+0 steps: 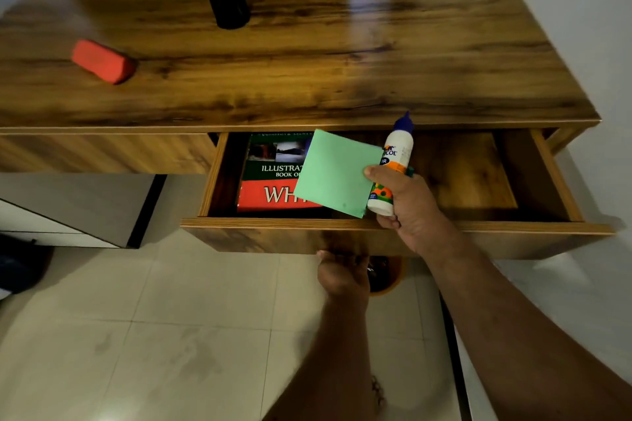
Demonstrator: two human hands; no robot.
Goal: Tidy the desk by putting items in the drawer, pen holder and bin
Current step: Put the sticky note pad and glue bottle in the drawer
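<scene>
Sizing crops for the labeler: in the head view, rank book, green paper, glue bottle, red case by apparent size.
1. Book, though the paper hides part of it.
2. Green paper, held in the right hand.
3. Glue bottle and red case: look about alike; the case lies farther off and blurred, so unranked.

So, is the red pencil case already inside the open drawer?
No, the red pencil case lies on the desk top, while the open drawer holds only a book.

Dim, warm indoor light. You see a pale glare streak on the counter at upper centre, deep shadow inside the drawer, motion blur on the red case at left, and wide-angle bending at the frame edges.
</scene>
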